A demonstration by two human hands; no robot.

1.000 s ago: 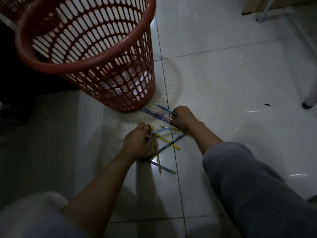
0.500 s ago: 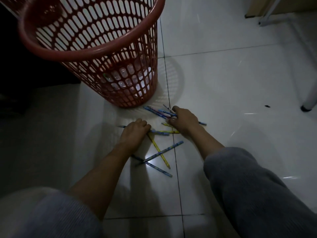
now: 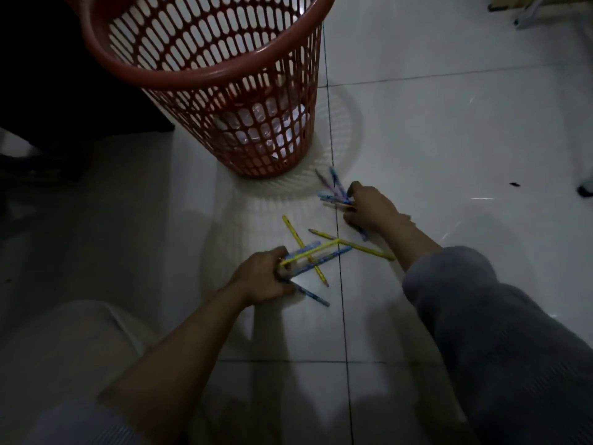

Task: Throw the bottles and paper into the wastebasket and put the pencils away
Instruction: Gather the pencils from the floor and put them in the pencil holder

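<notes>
Head view looks down on a pale glossy tiled floor (image 3: 449, 139), where a tall red plastic lattice wastebasket (image 3: 205, 69) stands far and left, with clear plastic bottles (image 3: 269, 123) showing through its lower wall. Near its base, both hands gather scattered pencils. The left hand (image 3: 263, 277) is closed around a small bundle of blue and yellow pencils (image 3: 308, 252); the right hand (image 3: 372, 207) grips a blurred fan of blue pencils (image 3: 333, 191). Two loose yellow pencils (image 3: 365, 247) lie on the floor between them. Best practice here, I judge, is sweeping the strays together, aligning the tips, then joining both bundles before lifting.
</notes>
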